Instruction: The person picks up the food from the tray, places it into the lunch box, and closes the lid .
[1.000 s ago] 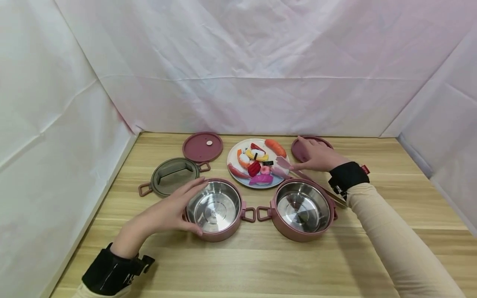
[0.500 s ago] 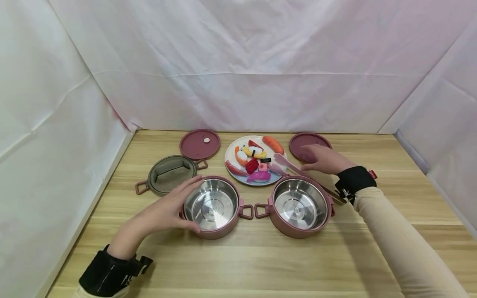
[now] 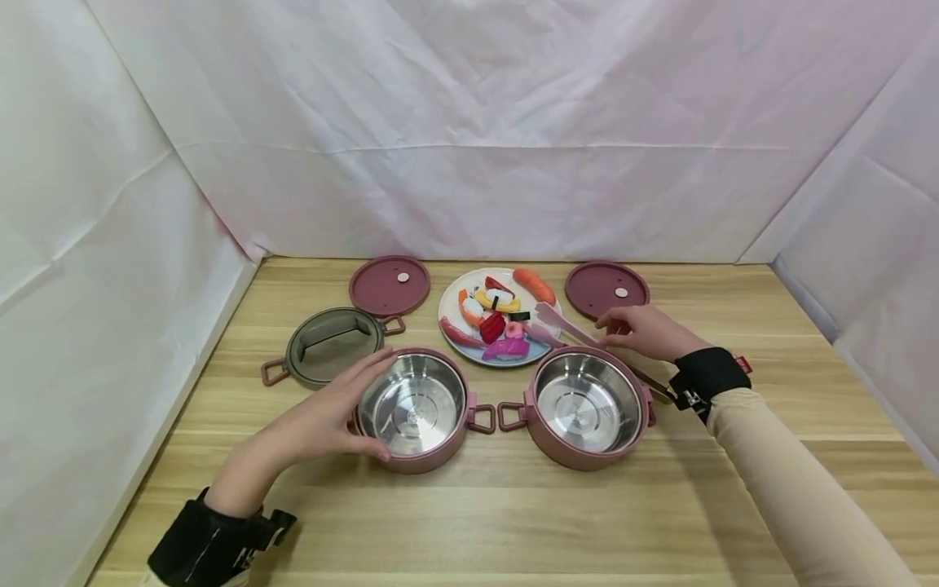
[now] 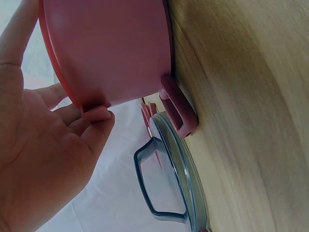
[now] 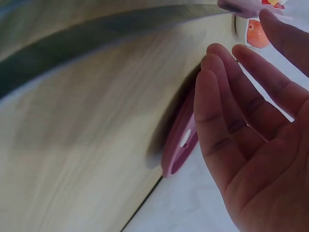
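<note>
My left hand (image 3: 323, 416) holds the left side of a pink pot (image 3: 447, 452) with a steel inside, thumb at the near rim and fingers along the far side. In the left wrist view, a finger bends under a small tab (image 4: 96, 114) on the pot's wall. My right hand (image 3: 653, 333) hovers over pink-tipped tongs (image 3: 568, 326), its fingers slightly bent with a gap to the thumb. The tongs' metal arm (image 5: 120, 36) passes beside the fingers in the right wrist view. A second pink pot (image 3: 579, 456) stands just in front of the tongs.
A plate (image 3: 449, 303) of toy food stands behind the pots. Two dark red lids (image 3: 377, 287) (image 3: 597, 285) lie at the back. A glass lid (image 3: 330, 363) with side handles sits left of the plate. White cloth (image 3: 469, 204) walls the table in.
My right hand has come back from the right red lid, toward me and slightly right, its fingers bending toward the tongs. The left hand stays on the pot. The head view has shifted slightly.
</note>
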A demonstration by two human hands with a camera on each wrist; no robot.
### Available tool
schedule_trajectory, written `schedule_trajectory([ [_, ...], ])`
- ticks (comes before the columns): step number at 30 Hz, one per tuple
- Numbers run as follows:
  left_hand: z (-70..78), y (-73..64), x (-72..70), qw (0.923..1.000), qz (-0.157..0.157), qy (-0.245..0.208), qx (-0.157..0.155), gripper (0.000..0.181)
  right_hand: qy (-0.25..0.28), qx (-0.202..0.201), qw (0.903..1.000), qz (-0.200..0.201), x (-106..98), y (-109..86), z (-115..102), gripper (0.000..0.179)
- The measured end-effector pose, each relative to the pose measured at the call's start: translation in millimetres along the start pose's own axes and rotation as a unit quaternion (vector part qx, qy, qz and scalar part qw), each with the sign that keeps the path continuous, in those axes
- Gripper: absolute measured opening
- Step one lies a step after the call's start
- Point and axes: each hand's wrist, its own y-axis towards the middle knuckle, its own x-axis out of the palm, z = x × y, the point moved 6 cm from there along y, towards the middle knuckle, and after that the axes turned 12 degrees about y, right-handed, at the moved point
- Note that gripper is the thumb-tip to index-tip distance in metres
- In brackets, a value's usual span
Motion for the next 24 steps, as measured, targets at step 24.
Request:
schedule_trajectory([
  [24,1.1,-0.2,0.5,1.0,0.001,0.001,-0.001,0.118,0.052,0.002,0.9986,-0.004,17,-25.9,18,0.025],
])
